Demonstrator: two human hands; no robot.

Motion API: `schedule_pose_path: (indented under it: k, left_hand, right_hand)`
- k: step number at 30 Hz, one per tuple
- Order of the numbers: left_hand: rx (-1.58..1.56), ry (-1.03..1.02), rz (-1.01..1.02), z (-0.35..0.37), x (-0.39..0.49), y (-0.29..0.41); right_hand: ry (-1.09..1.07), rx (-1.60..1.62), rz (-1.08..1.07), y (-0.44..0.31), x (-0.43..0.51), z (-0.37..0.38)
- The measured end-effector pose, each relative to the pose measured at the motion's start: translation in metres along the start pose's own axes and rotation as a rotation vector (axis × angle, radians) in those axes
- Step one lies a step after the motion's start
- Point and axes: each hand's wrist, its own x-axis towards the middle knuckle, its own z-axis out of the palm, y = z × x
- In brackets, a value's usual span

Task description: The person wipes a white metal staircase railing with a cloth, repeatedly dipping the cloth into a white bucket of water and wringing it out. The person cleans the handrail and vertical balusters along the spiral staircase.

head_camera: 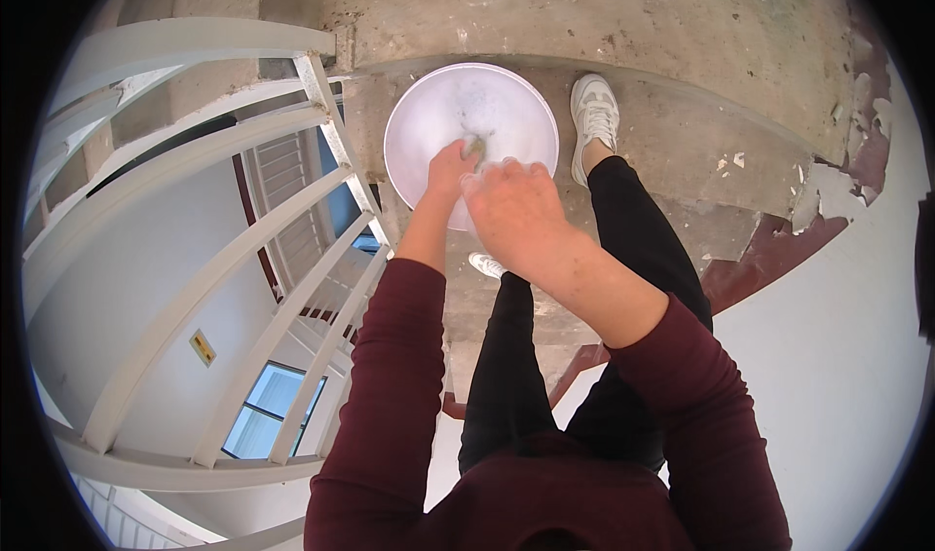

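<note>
A round white basin (416,109) stands on a concrete stair tread in front of me. Dark specks and a greyish smear mark its inside. My left hand (447,167) reaches over its near left part, its fingers closed on a small greenish item (476,146), too blurred to name. Just right of it, my right hand (515,204) is above the basin's near rim with its back towards me and its fingers curled. Motion blurs those fingertips, and whatever may be under them is hidden. The two hands are close together.
A white-painted railing (277,193) runs along the left, with a lower stair flight and a window (274,408) beyond it. My shoe (595,116) is right of the basin. Concrete steps (584,10) rise ahead. Peeling dark red paint (774,259) edges the white wall (825,375).
</note>
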Motion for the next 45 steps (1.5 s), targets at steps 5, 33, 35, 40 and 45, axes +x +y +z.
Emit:
schedule_pose_path:
  k: [5,33,35,40,45]
  left_hand:
    - [-0.856,0.173,0.139,-0.047,-0.036,0.031]
    - [-0.288,0.289,0.025,-0.061,-0.068,0.06]
    - [-0.354,0.386,0.072,-0.072,-0.083,0.062]
    - [0.058,0.668,0.224,-0.061,-0.078,0.038]
    - [0.394,-0.223,-0.145,-0.019,-0.054,0.028]
  right_hand:
    - [0.06,-0.001,-0.014,0.009,0.001,-0.007]
    - [0.111,-0.111,-0.155,0.003,-0.004,-0.014]
    - [0.165,-0.073,-0.17,0.005,-0.004,-0.016]
    - [0.191,-0.034,-0.197,0.008,-0.004,-0.018]
    - [0.056,-0.106,-0.2,0.006,-0.003,-0.016]
